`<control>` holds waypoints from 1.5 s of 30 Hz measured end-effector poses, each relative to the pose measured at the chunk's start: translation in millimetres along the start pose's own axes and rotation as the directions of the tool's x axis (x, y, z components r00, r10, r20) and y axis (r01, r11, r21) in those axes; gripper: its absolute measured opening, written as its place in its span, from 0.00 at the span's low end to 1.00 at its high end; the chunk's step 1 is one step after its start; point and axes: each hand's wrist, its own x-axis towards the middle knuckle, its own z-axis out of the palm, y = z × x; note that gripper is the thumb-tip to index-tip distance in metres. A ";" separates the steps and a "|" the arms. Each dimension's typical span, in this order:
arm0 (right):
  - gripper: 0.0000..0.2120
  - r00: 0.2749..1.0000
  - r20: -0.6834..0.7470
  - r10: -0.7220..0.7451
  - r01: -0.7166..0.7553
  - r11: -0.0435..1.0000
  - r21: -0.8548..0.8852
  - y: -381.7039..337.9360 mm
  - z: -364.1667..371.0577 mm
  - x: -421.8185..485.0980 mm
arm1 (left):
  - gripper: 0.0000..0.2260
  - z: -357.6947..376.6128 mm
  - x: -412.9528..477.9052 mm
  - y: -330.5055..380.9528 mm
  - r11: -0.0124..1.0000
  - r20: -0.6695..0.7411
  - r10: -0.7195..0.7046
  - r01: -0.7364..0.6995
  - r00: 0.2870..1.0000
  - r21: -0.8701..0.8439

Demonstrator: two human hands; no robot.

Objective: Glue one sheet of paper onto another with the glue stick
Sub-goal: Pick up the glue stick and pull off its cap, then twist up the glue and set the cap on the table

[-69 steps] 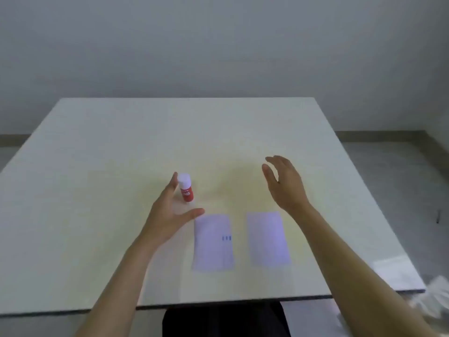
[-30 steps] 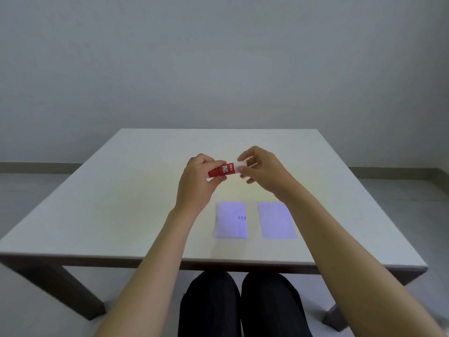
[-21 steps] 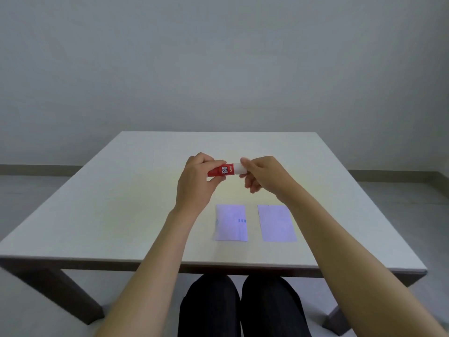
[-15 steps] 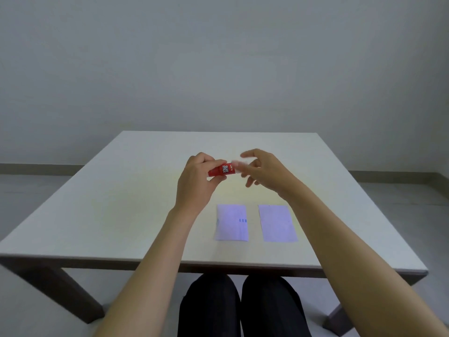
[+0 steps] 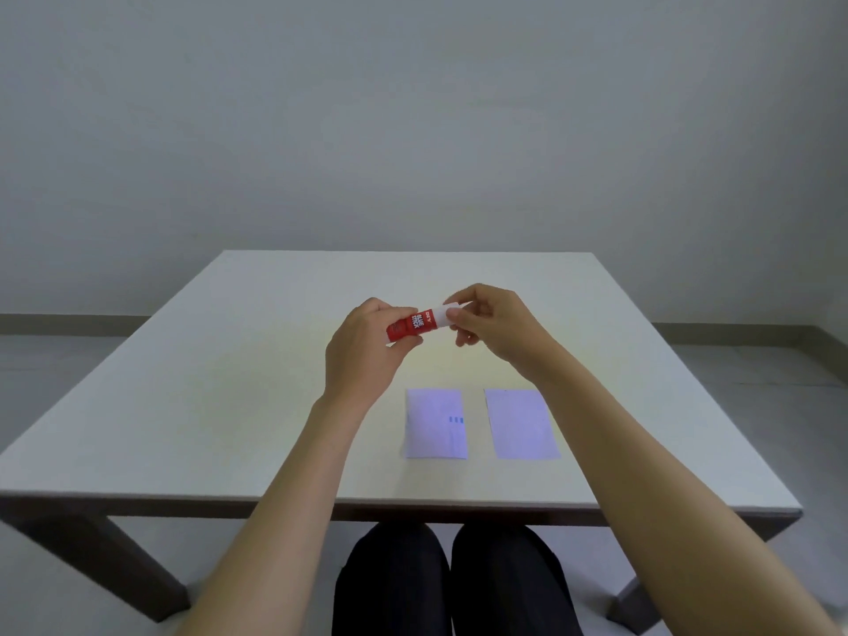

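Observation:
A red glue stick [image 5: 411, 324] with a white cap is held sideways above the table's middle. My left hand [image 5: 365, 355] grips its red body. My right hand [image 5: 491, 324] pinches the white cap [image 5: 441, 315] between thumb and fingertips. The cap sits on the stick. Two small pale sheets lie flat near the front edge: the left sheet [image 5: 435, 423] carries a small blue mark, the right sheet [image 5: 521, 423] is plain. They lie side by side with a narrow gap, below my hands.
The white table [image 5: 206, 383] has dark legs and stands against a grey wall. My knees in dark trousers [image 5: 452, 585] show under the front edge. Grey floor lies on both sides.
My left hand took the glue stick off the table and turned it sideways. My right hand came to the cap, and its fingers have shifted on the cap over the last second.

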 end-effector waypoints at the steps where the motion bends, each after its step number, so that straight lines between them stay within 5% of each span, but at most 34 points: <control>1: 0.05 1.000 -0.030 -0.009 0.010 1.000 0.019 4.7 -3.3 0.4 | 0.12 1.2 -1.1 -1.8 1.000 0.013 -0.025 0.025 1.000 -0.006; 4: 0.07 0.972 -0.231 0.047 -0.056 0.998 -0.035 26.6 -18.7 3.4 | 0.08 4.6 -4.5 -7.6 0.960 0.039 -0.197 0.201 0.980 -0.195; 8: 0.15 0.904 -0.396 0.162 -0.284 0.920 -0.271 69.5 -43.7 1.3 | 0.07 8.1 -11.0 -13.9 0.773 0.109 -0.375 0.375 0.921 -0.511; 11: 0.06 0.894 -0.400 0.202 -0.368 0.842 -0.396 94.9 -51.6 -2.6 | 0.04 10.4 -15.1 -14.7 0.719 0.138 -0.380 0.386 0.914 -0.578; 15: 0.09 0.904 -0.384 0.189 -0.392 0.725 -0.566 114.9 -53.9 -1.7 | 0.03 14.8 -16.3 -12.7 0.701 0.180 -0.381 0.410 0.907 -0.583; 18: 0.14 0.912 -0.372 0.172 -0.382 0.686 -0.619 121.8 -53.6 -2.9 | 0.03 16.6 -17.3 -10.2 0.665 0.198 -0.379 0.415 0.904 -0.621; 23: 0.31 0.942 -0.327 0.080 -0.306 0.613 -0.729 110.3 -50.5 -10.0 | 0.08 20.3 -17.7 -5.0 0.457 0.237 -0.441 0.444 0.866 -0.771; 25: 0.34 0.933 -0.355 -0.057 -0.185 0.772 -0.608 92.1 -35.7 -15.3 | 0.12 23.5 -16.4 1.2 0.318 0.278 -0.465 0.451 0.841 -0.834; 27: 0.35 0.943 -0.331 -0.033 -0.039 0.977 -0.211 70.4 -11.5 -25.1 | 0.13 27.3 -14.8 10.8 0.188 0.332 -0.489 0.469 0.807 -0.863; 29: 0.32 0.984 -0.171 0.055 -0.012 0.971 0.239 56.9 16.9 -38.8 | 0.12 31.1 -14.8 20.3 0.104 0.360 -0.516 0.474 0.777 -0.874; 31: 0.23 0.996 -0.070 0.058 -0.023 0.904 0.427 51.8 37.0 -48.7 | 0.11 34.9 -16.7 26.3 0.100 0.355 -0.537 0.476 0.765 -0.874; 37: 0.04 0.979 -0.166 0.123 -0.018 0.852 0.523 39.0 39.9 -43.7 | 0.06 36.8 -23.6 27.2 0.165 0.342 -0.490 0.470 0.802 -0.867; 42: 0.22 0.874 0.053 0.483 -0.424 0.704 0.569 30.9 40.6 -42.8 | 0.06 37.1 -28.3 22.4 0.288 0.354 -0.346 0.457 0.869 -0.842; 45: 0.21 0.895 0.054 0.443 -0.410 0.766 0.495 30.9 33.8 -44.9 | 0.05 37.4 -30.0 19.5 0.283 0.346 -0.353 0.451 0.870 -0.846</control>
